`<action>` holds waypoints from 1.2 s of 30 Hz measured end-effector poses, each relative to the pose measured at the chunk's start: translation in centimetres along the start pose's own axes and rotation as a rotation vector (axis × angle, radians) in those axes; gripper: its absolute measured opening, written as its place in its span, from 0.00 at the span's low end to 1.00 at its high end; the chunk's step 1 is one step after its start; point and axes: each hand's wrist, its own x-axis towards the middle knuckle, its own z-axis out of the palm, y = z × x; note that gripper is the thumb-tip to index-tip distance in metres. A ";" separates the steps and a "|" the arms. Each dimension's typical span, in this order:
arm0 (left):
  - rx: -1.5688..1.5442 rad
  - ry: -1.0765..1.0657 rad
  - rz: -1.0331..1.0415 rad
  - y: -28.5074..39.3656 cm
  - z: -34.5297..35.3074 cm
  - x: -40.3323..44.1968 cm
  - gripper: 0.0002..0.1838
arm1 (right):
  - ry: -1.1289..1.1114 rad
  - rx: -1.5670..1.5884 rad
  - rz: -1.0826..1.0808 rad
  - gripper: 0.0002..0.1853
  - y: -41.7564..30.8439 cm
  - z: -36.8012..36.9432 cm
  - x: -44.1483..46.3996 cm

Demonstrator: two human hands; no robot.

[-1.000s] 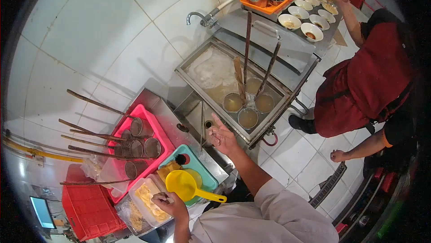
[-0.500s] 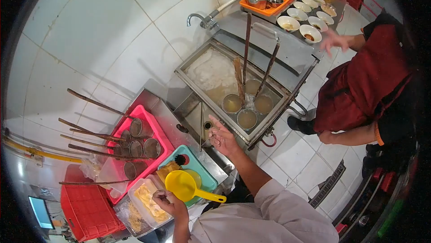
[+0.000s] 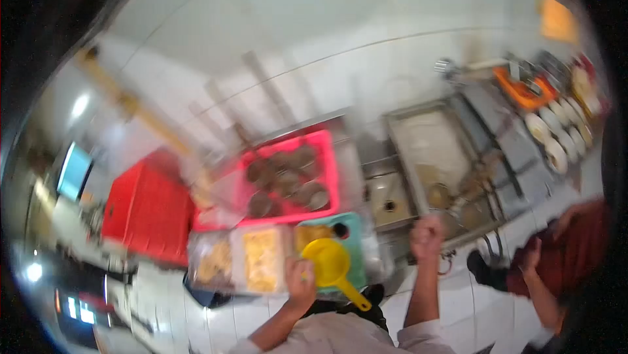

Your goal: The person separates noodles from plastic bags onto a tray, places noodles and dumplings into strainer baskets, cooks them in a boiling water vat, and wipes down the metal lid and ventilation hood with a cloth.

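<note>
My left hand is beside a yellow plastic dipper, at the right edge of a clear container of pale yellow food. Motion blur smears its fingers, and I cannot tell whether it touches the dipper. My right hand is raised by the near edge of a metal vat of cloudy liquid. Its fingers look curled into a fist; anything inside is hidden. Several long-handled strainer baskets, one of them a round basket, stand at the vat's near right end.
A pink tray holds more strainer baskets. The dipper lies over a teal tray. A red crate stands left. At right are white bowls, an orange tray and another person's hand near a dark red apron.
The view has swung left and blurred, so the vat now sits further right. My right hand's spread fingers have curled in. My left hand has moved closer to the dipper.
</note>
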 end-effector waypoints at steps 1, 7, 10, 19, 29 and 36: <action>-0.014 -0.021 -0.063 0.7 -0.6 0.5 0.04 | -0.241 -0.216 -0.111 0.09 -1.0 1.0 -0.3; -0.064 -0.090 -0.171 -1.5 -6.1 0.0 0.05 | -0.394 -0.475 -0.058 0.13 -1.7 7.2 -2.0; 0.055 0.028 -0.139 -6.5 -9.0 -1.0 0.03 | -0.252 -0.613 -0.123 0.16 0.0 6.6 -3.8; 0.556 0.236 -0.577 -29.1 -23.7 -6.5 0.11 | -0.384 -1.382 -0.041 0.10 18.1 14.4 -10.3; 0.499 -0.250 -0.680 -44.3 -30.4 -9.0 0.20 | -0.848 -2.137 0.020 0.13 58.7 10.9 -9.8; 0.080 -0.055 -0.792 -43.4 -36.0 -6.1 0.12 | -0.663 -2.309 0.021 0.16 67.0 4.5 -8.5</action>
